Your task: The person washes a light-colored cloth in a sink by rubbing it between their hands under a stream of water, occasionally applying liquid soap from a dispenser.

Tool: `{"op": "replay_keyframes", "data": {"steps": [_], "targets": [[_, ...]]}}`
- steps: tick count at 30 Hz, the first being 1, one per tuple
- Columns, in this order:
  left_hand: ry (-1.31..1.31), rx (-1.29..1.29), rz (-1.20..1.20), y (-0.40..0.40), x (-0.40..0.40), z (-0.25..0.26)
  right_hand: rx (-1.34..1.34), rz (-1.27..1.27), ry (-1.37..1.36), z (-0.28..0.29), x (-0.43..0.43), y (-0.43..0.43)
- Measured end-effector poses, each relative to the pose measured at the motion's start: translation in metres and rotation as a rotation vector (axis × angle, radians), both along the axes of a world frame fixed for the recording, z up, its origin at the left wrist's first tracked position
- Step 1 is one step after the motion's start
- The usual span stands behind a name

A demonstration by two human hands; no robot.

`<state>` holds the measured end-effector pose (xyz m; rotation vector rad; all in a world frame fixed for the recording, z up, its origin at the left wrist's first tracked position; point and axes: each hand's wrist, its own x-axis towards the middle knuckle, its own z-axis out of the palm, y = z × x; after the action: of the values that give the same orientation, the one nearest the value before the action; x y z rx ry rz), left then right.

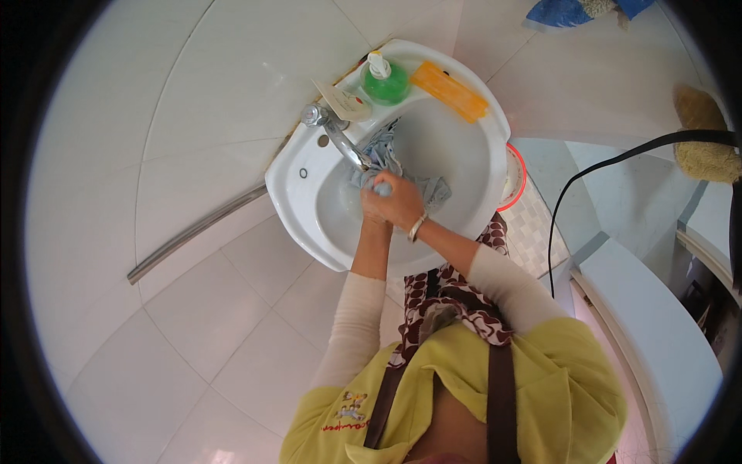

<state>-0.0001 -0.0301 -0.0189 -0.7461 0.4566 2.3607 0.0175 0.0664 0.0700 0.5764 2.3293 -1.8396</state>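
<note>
A grey-blue wet cloth (382,148) lies bunched in the white ceramic washbasin (458,139), one end spread toward the right side of the bowl. My left hand (374,203) and my right hand (403,200) are pressed together over the bowl, gripping a wad of this cloth between them. Directly above the cloth is the spout of a chrome tap (348,148), close to my fingers. Part of my left hand is hidden behind the right one, which wears a pale bracelet (417,227) at the wrist.
On the basin's back ledge stand a pump bottle of green liquid soap (385,84), a cream container (345,104) and an orange bar (449,91). A red-rimmed bucket (515,177) sits below right. A metal pipe (197,232) runs along the left wall; a black cable (626,153) hangs at right.
</note>
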Motion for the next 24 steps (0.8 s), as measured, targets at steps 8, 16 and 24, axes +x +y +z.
{"op": "replay_keyframes", "data": {"steps": [8, 16, 24], "targets": [[-0.201, -0.147, -0.012, 0.003, 0.010, 0.009, 0.200, -0.111, 0.148, -0.038, 0.005, -0.001], [0.000, -0.611, -0.099, 0.029, -0.017, 0.001, 0.782, 0.202, 0.096, -0.118, -0.046, 0.095], [-0.222, -1.442, -0.468, 0.026, -0.033, -0.031, 0.897, 0.202, -0.035, -0.108, -0.033, 0.064]]}}
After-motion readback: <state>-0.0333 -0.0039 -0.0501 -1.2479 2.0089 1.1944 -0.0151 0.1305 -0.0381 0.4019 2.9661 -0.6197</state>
